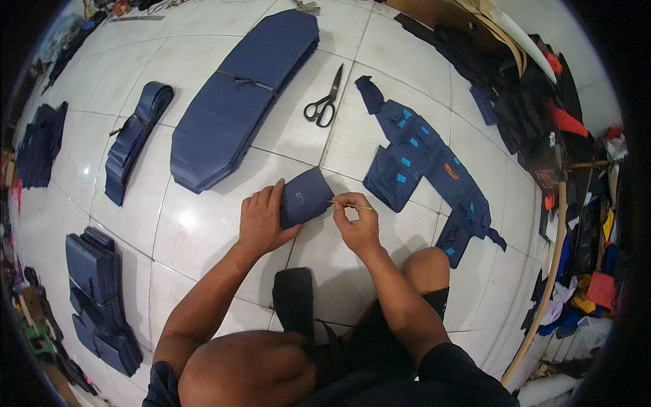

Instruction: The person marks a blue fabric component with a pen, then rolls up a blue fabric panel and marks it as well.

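Your left hand (pixel 263 220) lies on the patch (pixel 305 197), your right hand (pixel 356 224) just right of it. Scissors (pixel 324 102) lie beyond, the long stack (pixel 241 98) to their left, the pocket pieces (pixel 424 163) to their right.

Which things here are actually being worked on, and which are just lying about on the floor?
In hand:
- small navy fabric piece, pressed flat by the left hand
- thin stick-like tool, pinched in the right hand

Lying about:
- scissors
- long folded navy stack
- row of navy pieces with blue tags
- rolled navy strips
- navy stack
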Motion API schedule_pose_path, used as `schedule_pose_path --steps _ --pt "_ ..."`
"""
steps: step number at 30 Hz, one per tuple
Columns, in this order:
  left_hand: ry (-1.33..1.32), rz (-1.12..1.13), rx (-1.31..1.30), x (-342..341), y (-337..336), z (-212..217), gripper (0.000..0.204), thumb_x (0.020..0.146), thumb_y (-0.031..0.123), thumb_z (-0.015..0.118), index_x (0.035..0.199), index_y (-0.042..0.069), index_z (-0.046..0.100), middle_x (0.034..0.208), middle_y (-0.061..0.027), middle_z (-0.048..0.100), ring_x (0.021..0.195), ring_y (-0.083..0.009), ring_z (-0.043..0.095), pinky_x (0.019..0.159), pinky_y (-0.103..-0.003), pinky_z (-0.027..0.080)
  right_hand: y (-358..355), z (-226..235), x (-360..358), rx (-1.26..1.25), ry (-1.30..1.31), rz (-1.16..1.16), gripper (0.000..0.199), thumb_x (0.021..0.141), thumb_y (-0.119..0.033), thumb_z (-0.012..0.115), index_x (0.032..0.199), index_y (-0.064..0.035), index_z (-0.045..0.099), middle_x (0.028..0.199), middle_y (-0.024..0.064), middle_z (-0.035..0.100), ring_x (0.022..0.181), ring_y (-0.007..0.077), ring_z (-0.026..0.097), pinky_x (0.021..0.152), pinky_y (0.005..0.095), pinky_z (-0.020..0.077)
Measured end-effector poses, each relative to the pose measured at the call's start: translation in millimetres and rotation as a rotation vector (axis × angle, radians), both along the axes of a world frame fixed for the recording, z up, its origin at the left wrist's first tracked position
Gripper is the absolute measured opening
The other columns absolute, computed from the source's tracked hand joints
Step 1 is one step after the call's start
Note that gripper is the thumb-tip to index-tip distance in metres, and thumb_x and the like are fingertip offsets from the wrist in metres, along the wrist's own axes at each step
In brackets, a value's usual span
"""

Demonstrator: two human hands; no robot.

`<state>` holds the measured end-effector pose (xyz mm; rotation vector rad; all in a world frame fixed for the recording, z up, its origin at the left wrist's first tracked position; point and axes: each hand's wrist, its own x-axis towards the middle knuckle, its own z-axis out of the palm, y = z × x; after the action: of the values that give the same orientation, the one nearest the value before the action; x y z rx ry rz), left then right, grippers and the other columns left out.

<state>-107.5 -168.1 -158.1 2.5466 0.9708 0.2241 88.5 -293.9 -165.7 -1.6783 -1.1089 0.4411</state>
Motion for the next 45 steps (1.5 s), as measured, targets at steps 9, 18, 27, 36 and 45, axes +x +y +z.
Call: schedule_pose_path --steps 9,18,27,36,45 --pt "-0.021 0.026 -0.025 -2.8 -1.1 -1.9 0.106 0.065 0.045 0.085 0.15 0.004 0.036 0.129 -0.0202 0.054 0.115 -0.0354 0.055 0.098 -0.045 0.039 11.9 2.9 -15.8 0.084 -0.147 0.204 0.018 0.081 0.0 0.071 0.097 -0.005 0.064 0.095 0.0101 0.069 0.088 0.0288 0.067 0.081 0.039 0.0537" --pt "-0.019 0.027 0.023 0.0 -1.5 -1.7 0.103 0.066 0.045 0.083 0.148 0.001 0.04 0.124 -0.0183 0.056 0.111 -0.0323 0.057 0.095 -0.043 0.04 19.5 -1.7 -26.6 0.099 -0.223 0.297 0.017 0.078 -0.001 0.073 0.093 -0.0044 0.066 0.095 0.0096 0.069 0.088 0.0304 0.066 0.082 0.0418 0.0526" --pt "0.031 0.036 -0.068 0.4 0.1 0.7 0.105 0.069 0.05 0.081 0.151 0.003 0.035 0.132 -0.0207 0.053 0.119 -0.0358 0.054 0.102 -0.047 0.039 18.7 -14.6 -24.7 0.095 -0.233 0.281 0.012 0.083 -0.003 0.071 0.092 -0.0053 0.063 0.095 0.0103 0.068 0.091 0.0325 0.066 0.085 0.0438 0.0521" --pt "0.035 0.026 -0.072 1.3 0.6 4.3 0.105 0.069 0.049 0.082 0.15 0.003 0.035 0.132 -0.0209 0.053 0.119 -0.0359 0.054 0.101 -0.046 0.04 15.7 -12.7 -23.2 0.089 -0.21 0.233 0.014 0.084 -0.003 0.071 0.095 -0.0041 0.063 0.095 0.0111 0.068 0.091 0.0329 0.066 0.084 0.0437 0.0524" --pt "0.004 0.018 0.027 1.5 -0.9 -2.0 0.104 0.065 0.047 0.084 0.147 0.001 0.04 0.124 -0.0183 0.057 0.11 -0.0324 0.058 0.095 -0.043 0.041 10.0 -14.5 -15.9 0.089 -0.252 0.163 0.016 0.084 -0.003 0.071 0.096 -0.0023 0.061 0.097 0.0141 0.066 0.091 0.0335 0.064 0.083 0.0432 0.0516"
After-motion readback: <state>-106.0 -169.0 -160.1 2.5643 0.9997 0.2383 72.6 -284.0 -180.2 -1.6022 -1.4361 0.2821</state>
